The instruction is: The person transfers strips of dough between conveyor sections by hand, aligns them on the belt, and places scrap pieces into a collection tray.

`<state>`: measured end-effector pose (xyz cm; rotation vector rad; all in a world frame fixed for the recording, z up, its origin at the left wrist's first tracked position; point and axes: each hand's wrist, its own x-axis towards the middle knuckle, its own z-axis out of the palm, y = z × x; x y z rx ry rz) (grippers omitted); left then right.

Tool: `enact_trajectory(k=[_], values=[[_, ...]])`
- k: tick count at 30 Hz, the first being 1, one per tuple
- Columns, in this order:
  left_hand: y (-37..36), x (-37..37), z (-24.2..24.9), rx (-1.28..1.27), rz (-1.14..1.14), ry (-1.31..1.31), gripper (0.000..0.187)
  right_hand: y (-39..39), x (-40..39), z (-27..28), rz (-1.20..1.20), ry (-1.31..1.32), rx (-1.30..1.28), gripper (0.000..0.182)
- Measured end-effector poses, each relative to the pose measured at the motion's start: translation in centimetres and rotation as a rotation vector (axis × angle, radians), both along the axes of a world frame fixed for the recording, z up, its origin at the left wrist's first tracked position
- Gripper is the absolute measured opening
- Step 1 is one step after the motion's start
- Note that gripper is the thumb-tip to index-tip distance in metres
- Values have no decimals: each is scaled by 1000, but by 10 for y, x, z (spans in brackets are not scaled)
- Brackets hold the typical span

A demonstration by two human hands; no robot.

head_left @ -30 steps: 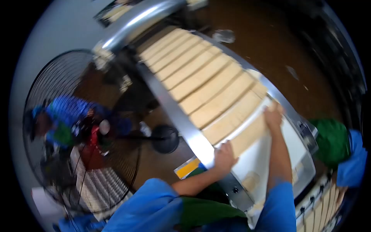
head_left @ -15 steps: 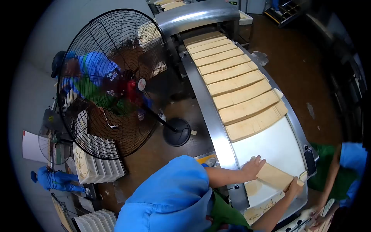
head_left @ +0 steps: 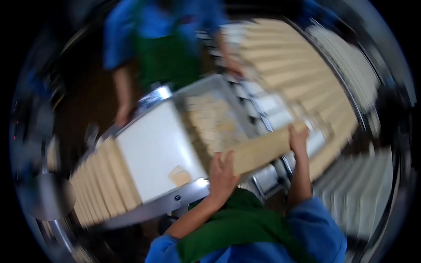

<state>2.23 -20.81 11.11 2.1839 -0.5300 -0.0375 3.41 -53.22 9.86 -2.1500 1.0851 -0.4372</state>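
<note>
A long, pale tan slab (head_left: pixel 265 150), like layered dough sheets, is held crosswise in front of me, tilted up toward its right end. My left hand (head_left: pixel 222 176) grips its left end, fingers on the near side and top. My right hand (head_left: pixel 299 138) is wrapped round the right end. Beneath and beyond the slab is a grey bin (head_left: pixel 217 81) with flat tan pieces (head_left: pixel 210 120) in it. To the left lies a white conveyor belt (head_left: pixel 151 142), with one loose tan scrap (head_left: pixel 180 176) near its edge. Motion blurs the view.
Several tan slabs (head_left: pixel 105 179) stand in a row on the belt's left part. Overlapping tan strips (head_left: pixel 294 65) cover a conveyor at the upper right. White stacked trays (head_left: pixel 359 193) stand at right. A co-worker in a green apron (head_left: pixel 166 57) stands across the line.
My view has swung right, from the belt to the bin and second conveyor. The slab has been lifted off the belt and carried over beside the bin, between both hands.
</note>
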Motion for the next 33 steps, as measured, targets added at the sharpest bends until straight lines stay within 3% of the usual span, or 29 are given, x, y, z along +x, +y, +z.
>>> enact_trajectory(k=[2,4,5,9,14,16,17,24,26,28,33], values=[[-20,1,11,4,-128,34,82,-7,-4,18,-113,76,-30,76],[-38,13,22,-3,-74,-48,80,-13,1,39,-165,100,54,78],[-78,-4,21,12,-134,-66,80,-60,-29,27,-222,81,75,78],[-104,-12,31,52,-259,25,77,-100,-48,9,-99,168,119,77],[-133,-14,34,71,-448,162,72,-169,-38,14,167,663,-103,63],[-148,-14,32,32,-595,192,69,-190,-28,5,81,630,-126,62],[-155,-13,31,39,-595,182,69,-197,-24,-1,-6,603,-152,61],[-185,-10,17,34,-563,189,58,-218,-17,1,33,630,-40,60],[-193,-9,14,54,-547,169,56,-218,-17,3,-32,581,-121,58],[-203,-8,9,-2,-553,369,55,-225,-17,-4,-60,544,-149,56],[-239,-1,-12,15,-588,269,51,-226,-14,16,-117,560,-228,57]])
